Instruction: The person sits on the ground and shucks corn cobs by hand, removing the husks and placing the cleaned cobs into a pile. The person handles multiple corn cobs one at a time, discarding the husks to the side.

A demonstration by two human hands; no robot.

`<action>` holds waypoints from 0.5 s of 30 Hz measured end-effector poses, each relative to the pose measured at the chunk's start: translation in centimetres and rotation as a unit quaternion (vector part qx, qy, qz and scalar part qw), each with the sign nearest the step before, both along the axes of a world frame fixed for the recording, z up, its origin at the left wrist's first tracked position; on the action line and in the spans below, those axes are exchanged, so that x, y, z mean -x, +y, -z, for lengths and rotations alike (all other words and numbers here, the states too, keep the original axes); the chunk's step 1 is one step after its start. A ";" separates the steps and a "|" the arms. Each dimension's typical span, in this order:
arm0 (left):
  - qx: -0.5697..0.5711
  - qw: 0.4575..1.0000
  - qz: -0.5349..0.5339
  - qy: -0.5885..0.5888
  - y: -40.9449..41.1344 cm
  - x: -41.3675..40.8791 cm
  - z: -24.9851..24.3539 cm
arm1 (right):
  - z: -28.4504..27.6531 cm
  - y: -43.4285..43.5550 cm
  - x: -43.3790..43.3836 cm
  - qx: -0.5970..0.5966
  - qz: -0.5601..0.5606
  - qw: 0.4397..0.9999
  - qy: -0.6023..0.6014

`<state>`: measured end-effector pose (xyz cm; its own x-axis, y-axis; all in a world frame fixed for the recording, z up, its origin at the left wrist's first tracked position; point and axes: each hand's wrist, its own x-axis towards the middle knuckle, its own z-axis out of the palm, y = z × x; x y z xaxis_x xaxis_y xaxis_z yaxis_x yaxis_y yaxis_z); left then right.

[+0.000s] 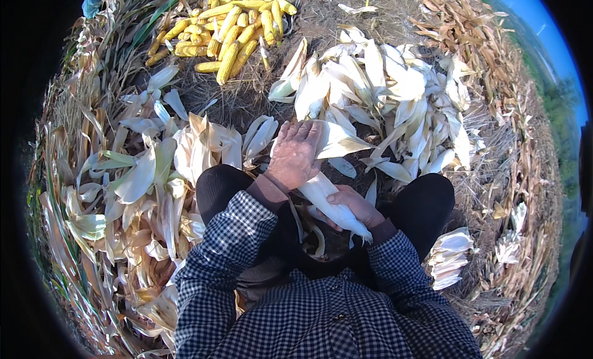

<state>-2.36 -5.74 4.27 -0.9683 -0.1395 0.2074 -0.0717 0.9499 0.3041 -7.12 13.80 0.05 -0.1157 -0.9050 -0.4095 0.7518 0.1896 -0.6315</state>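
Note:
Between my knees I hold a long bundle of pale corn husks (324, 194), slanting from upper left to lower right. My right hand (356, 207) grips its lower end, with the thumb on top and fingers beneath. Across the upper end lies my left hand (295, 155), back upward, fingers straight and close together over the husks. A broad husk leaf (340, 140) sticks out to the right from under it. The palm is hidden, and whether an ear is inside the bundle cannot be seen.
Bare yellow corn ears (231, 30) are heaped at the upper left. A pile of whitish husks (370, 81) lies ahead to the right. Loose husks (153, 211) cover the left side. A neat husk stack (449, 257) rests beside my right knee. Dry stalks (523, 141) line the right.

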 end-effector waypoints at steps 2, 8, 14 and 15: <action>-0.103 0.992 -0.018 -0.074 -1.1 0.8 1.0 | 0.0 -0.4 -0.6 -0.009 -0.030 0.999 0.028; -0.691 0.636 -0.297 0.172 -6.2 2.8 0.5 | -0.7 -0.5 -1.4 -0.017 -0.029 0.998 0.056; -0.727 0.461 -0.378 0.342 -11.5 3.5 0.3 | -2.7 0.3 -1.2 0.060 0.016 0.998 0.004; -0.728 0.443 -0.384 0.357 -11.8 3.9 0.7 | -3.0 0.2 -1.4 0.057 0.016 0.998 0.006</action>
<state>-6.28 -17.57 3.52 -0.2807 -0.8592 -0.4278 0.4039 -0.5101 0.7594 -5.76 14.00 3.04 -0.1501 -0.9413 -0.3023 0.7485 0.0916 -0.6568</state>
